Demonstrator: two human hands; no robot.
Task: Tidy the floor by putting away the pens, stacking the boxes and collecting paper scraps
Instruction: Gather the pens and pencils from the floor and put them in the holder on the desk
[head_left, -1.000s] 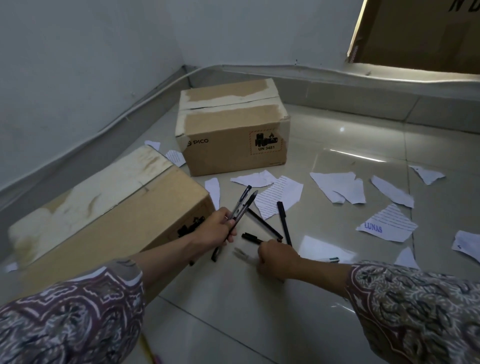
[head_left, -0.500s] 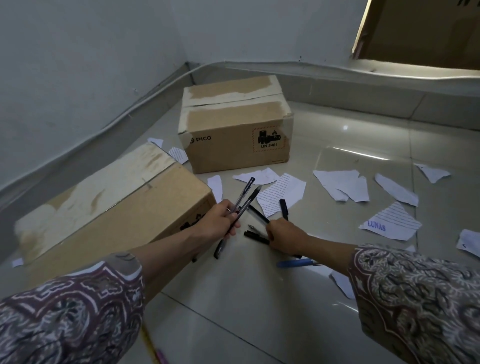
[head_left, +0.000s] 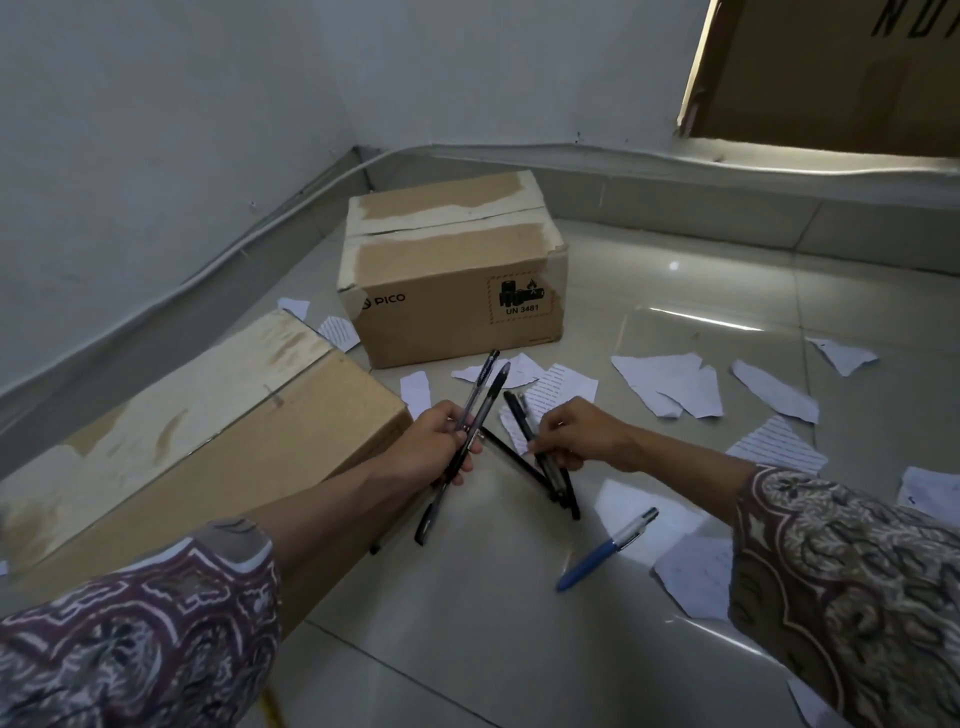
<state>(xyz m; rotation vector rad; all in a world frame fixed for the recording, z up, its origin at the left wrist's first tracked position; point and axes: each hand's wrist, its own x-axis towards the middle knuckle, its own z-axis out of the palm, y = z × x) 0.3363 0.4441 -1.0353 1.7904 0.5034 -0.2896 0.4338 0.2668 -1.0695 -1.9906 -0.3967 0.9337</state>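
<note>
Left grip: the left hand is curled round two slim black-and-clear plastic pens, caps pointing up and away toward the printed brown cardboard box.
Right grip: the right hand pinches a small bunch of black pens, their lower ends trailing toward the person.
Next pen: the blue-and-white plastic click pen lies loose on the grey tiled floor, nearer the person than the printed box, below and just right of the right hand.
Long axis: diagonal, white end up-right, blue end down-left.
Nearer hand: the right, by my judgement.
Farther out: torn white paper scraps lie right of the printed box; a plain brown cardboard box lies left of it.
</note>
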